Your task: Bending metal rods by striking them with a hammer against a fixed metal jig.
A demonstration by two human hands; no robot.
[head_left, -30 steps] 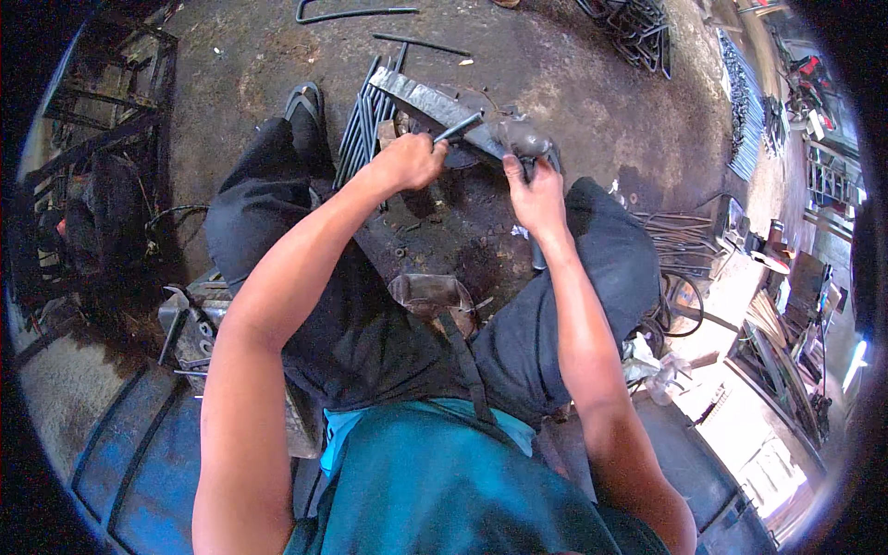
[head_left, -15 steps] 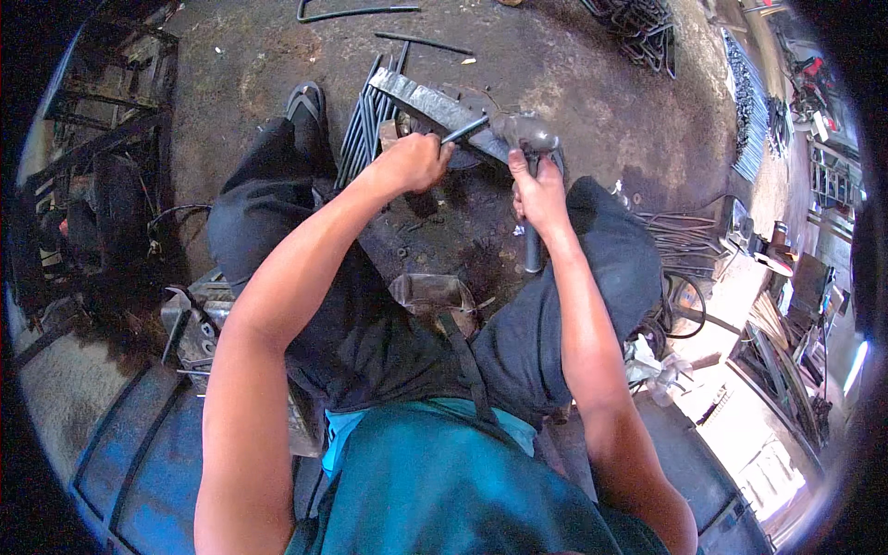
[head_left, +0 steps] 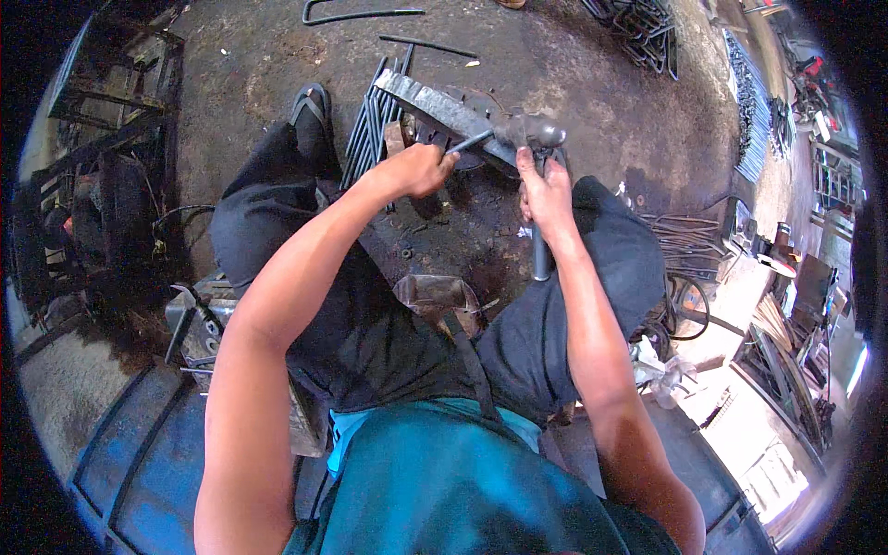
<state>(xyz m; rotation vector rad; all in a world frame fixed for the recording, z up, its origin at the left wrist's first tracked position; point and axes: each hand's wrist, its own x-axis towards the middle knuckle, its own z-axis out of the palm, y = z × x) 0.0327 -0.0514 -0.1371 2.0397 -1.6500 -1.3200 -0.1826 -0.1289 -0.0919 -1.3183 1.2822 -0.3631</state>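
My left hand [head_left: 423, 170] is closed round a thin metal rod [head_left: 474, 141], whose far end points right and lies at a thick grey steel bar [head_left: 435, 104]. In my right hand [head_left: 546, 194] is a hammer [head_left: 540, 250], gripped high on the handle. The hammer's rounded metal head is over the right end of the bar, close to the rod's tip. Whether head and rod touch, I cannot tell. Left of the bar, several straight metal rods [head_left: 366, 129] lean side by side. My left fingers hide the rod's near end.
A bent rod [head_left: 361, 14] and a short straight rod [head_left: 428, 44] lie on the dirty floor ahead. Bent metal pieces [head_left: 638, 32] are heaped at the far right. Coiled rods [head_left: 680, 236] lie beside my right knee. Pliers [head_left: 199, 307] rest near my left thigh.
The hammer head looks sharper now and sits slightly further right, over the bar's end. My left hand and the rod are slightly lower. The whole view has shifted a little.
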